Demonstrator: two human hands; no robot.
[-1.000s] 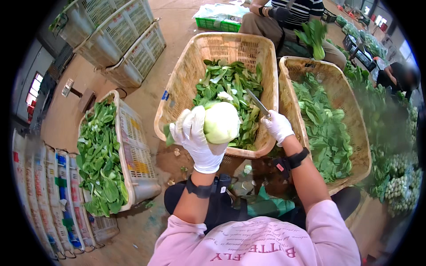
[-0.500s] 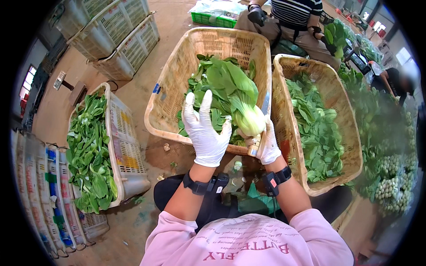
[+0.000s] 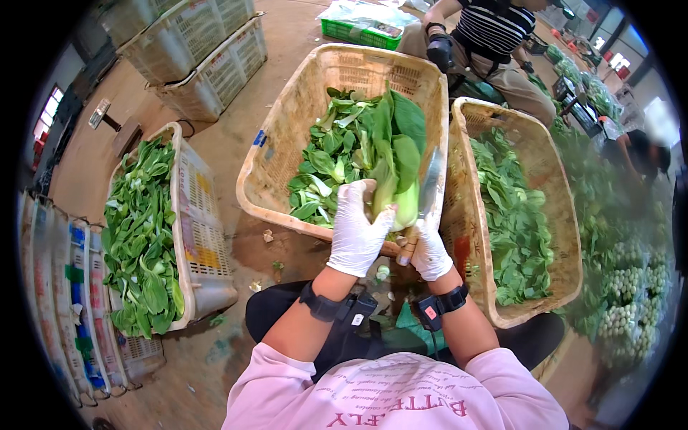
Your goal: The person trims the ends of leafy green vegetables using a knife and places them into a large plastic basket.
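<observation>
A head of bok choy [image 3: 407,204] stands tilted over the near rim of the middle crate [image 3: 252,161], its green leaves pointing away from me. My left hand [image 3: 360,233], in a white glove, is closed around the lower left side of its stalks. Gloved in white too, my right hand [image 3: 431,251] grips the handle of a knife [image 3: 433,179] beside the base. The blade points away along the bok choy's right side. Loose leaves [image 3: 333,165] lie inside the middle crate. Some of my right fingers are hidden behind the handle and stalk base.
On the right stands a crate [image 3: 573,236] of bok choy; on the left, another crate [image 3: 204,222] heaped with leaves. Stacked crates [image 3: 215,79] rise at the back left. A person [image 3: 494,43] sits beyond the crates, near a green tray [image 3: 358,34]. Bagged vegetables [image 3: 631,294] lie far right.
My left hand has gone from spread fingers to a hold on the bok choy's stalks. The bok choy has turned more upright, its leaves now pointing away. The other person's far hand no longer holds greens.
</observation>
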